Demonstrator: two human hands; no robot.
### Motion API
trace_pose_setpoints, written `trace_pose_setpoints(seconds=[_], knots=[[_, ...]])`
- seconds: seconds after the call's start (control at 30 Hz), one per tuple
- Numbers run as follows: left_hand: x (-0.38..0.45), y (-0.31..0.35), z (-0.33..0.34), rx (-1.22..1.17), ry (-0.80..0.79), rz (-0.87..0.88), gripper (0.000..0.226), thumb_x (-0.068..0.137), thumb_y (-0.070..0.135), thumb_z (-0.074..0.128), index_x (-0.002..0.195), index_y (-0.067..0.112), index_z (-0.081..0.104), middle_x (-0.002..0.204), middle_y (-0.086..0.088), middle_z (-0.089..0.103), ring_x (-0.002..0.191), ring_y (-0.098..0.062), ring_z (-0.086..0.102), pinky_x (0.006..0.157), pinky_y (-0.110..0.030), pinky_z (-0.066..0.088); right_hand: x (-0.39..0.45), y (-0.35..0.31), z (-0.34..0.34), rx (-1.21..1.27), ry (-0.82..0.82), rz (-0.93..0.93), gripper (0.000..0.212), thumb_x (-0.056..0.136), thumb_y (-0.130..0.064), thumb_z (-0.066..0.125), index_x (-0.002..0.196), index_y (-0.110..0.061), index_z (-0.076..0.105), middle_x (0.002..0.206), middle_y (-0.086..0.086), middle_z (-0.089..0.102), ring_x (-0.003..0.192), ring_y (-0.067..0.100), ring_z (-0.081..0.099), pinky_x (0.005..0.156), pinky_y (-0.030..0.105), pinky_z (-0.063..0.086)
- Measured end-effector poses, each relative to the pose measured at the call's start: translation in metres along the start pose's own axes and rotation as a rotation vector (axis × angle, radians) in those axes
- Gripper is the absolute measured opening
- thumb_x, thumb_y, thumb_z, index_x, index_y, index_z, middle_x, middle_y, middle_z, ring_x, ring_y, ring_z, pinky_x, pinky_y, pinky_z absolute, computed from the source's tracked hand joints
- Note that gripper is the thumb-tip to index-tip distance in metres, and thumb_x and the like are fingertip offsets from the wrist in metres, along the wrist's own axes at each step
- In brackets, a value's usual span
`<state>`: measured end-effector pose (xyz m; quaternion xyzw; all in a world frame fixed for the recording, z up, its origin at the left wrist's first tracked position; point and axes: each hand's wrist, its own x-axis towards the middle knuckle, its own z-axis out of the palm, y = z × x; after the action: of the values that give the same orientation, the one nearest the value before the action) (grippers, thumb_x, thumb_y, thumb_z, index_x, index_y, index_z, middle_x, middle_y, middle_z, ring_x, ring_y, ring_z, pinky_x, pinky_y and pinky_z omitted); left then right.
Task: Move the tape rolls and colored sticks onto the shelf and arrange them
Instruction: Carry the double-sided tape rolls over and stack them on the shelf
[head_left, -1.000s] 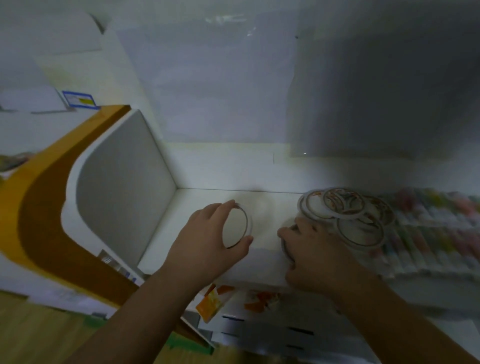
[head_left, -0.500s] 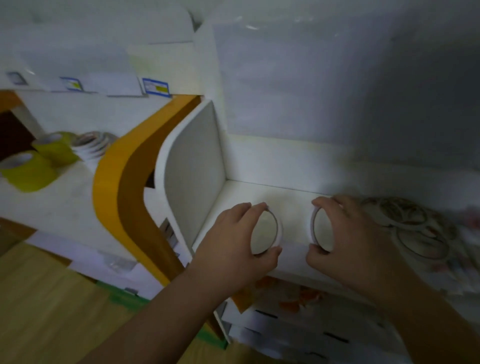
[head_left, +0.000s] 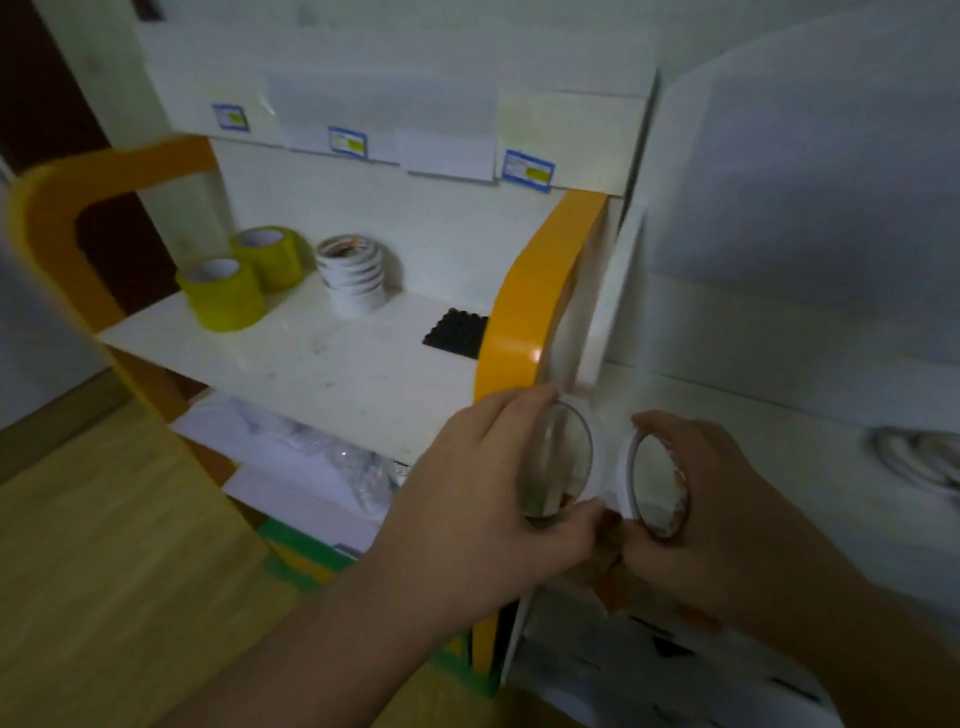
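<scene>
My left hand (head_left: 488, 488) grips a thin white tape roll (head_left: 587, 441) held on edge, fingers over its top and thumb under it. Beside it my right hand (head_left: 696, 509) grips a second thin tape roll (head_left: 629, 467), also on edge, with an orange pattern inside its ring. Both rolls hover just right of the orange-edged divider (head_left: 524, 306), over the front of the right white shelf (head_left: 753, 426). The left shelf (head_left: 322, 358) carries two yellow tape rolls (head_left: 223, 293) and a stack of thin white rolls (head_left: 353, 273). More rolls (head_left: 919, 457) lie blurred at the far right.
A black studded mat (head_left: 457, 332) lies on the left shelf against the divider. Blue-and-yellow price labels (head_left: 527, 171) line the shelf edge above. Bagged white goods (head_left: 311, 447) fill the level below. Wooden floor (head_left: 104, 545) spreads at the lower left.
The view has swung left, bringing the left shelf with its yellow and white rolls into sight. Both hands keep their upright rolls and have drawn closer together near the divider.
</scene>
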<state>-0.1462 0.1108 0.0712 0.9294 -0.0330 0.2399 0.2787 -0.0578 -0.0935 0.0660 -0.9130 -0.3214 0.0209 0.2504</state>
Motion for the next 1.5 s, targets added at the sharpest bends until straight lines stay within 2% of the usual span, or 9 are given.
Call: trace_pose_setpoints(seconds=[0.1,0.2,0.37,0.5,0.7,1.0,1.23,1.43,1.5], knots=[[-0.018,-0.034,-0.035,0.038,0.056,-0.038,0.078,0.077,0.061,0.063,0.144,0.03,0.039,0.138,0.017,0.046,0.123,0.002,0.043,0.098,-0.012,0.036,0.01,-0.043,0.022,-0.011,-0.032,-0.064,0.088,0.065,-0.063,0.065,0.143,-0.042,0.028,0.126,-0.02,0.034,0.096,0.002,0.053,0.071,0.01,0.043],[-0.033,-0.07,-0.065,0.104,0.081,-0.093,0.076,0.076,0.059,0.062,0.142,0.028,0.042,0.137,0.014,0.046,0.124,-0.001,0.041,0.097,-0.001,0.025,0.021,-0.083,0.047,0.037,-0.024,-0.093,0.088,0.068,-0.053,0.069,0.144,-0.044,0.026,0.128,-0.024,0.029,0.107,0.005,0.046,0.085,0.023,0.044],[-0.058,-0.127,-0.099,0.181,0.097,-0.196,0.08,0.075,0.054,0.067,0.146,0.027,0.04,0.143,0.008,0.044,0.128,-0.014,0.044,0.102,-0.03,0.044,0.044,-0.141,0.085,0.098,-0.043,-0.126,0.086,0.072,-0.031,0.074,0.142,-0.045,0.026,0.123,-0.023,0.03,0.113,0.005,0.041,0.09,0.03,0.048],[-0.067,-0.161,-0.115,0.23,0.091,-0.25,0.077,0.078,0.047,0.072,0.145,0.024,0.042,0.141,0.005,0.047,0.126,-0.014,0.043,0.1,-0.024,0.036,0.067,-0.167,0.103,0.122,-0.024,-0.116,0.085,0.07,-0.035,0.073,0.138,-0.048,0.024,0.129,-0.019,0.033,0.115,0.004,0.041,0.093,0.03,0.049],[-0.063,-0.207,-0.121,0.235,0.089,-0.344,0.076,0.079,0.045,0.071,0.146,0.025,0.042,0.144,0.002,0.047,0.13,-0.018,0.044,0.105,-0.037,0.042,0.113,-0.179,0.123,0.034,0.009,-0.117,0.086,0.068,-0.043,0.07,0.14,-0.046,0.023,0.134,-0.012,0.033,0.121,0.014,0.043,0.093,0.036,0.05],[-0.009,-0.27,-0.13,0.292,0.109,-0.354,0.074,0.077,0.046,0.07,0.143,0.023,0.045,0.141,0.001,0.049,0.128,-0.018,0.044,0.1,-0.034,0.042,0.208,-0.179,0.151,-0.109,0.167,-0.132,0.081,0.072,-0.046,0.065,0.143,-0.034,0.028,0.135,-0.003,0.037,0.118,0.02,0.043,0.072,0.028,0.043],[0.039,-0.318,-0.147,0.322,0.137,-0.383,0.077,0.077,0.053,0.067,0.145,0.032,0.04,0.149,0.006,0.035,0.135,-0.015,0.038,0.099,-0.033,0.044,0.273,-0.186,0.155,-0.067,0.184,-0.133,0.078,0.067,-0.049,0.058,0.14,-0.032,0.034,0.126,-0.002,0.042,0.11,0.025,0.048,0.076,0.035,0.048],[0.095,-0.356,-0.146,0.325,0.138,-0.249,0.069,0.07,0.042,0.07,0.132,0.017,0.055,0.131,-0.001,0.057,0.119,-0.015,0.047,0.096,-0.016,0.03,0.282,-0.183,0.167,0.01,0.216,-0.071,0.079,0.067,-0.047,0.06,0.141,-0.032,0.037,0.128,-0.006,0.041,0.115,0.019,0.046,0.08,0.028,0.044],[0.121,-0.371,-0.146,0.302,0.121,-0.212,0.067,0.068,0.042,0.071,0.128,0.015,0.056,0.124,-0.003,0.061,0.114,-0.018,0.051,0.092,-0.021,0.035,0.284,-0.178,0.176,0.0,0.195,-0.034,0.079,0.069,-0.048,0.06,0.142,-0.034,0.035,0.13,-0.009,0.038,0.118,0.017,0.044,0.082,0.024,0.043]])
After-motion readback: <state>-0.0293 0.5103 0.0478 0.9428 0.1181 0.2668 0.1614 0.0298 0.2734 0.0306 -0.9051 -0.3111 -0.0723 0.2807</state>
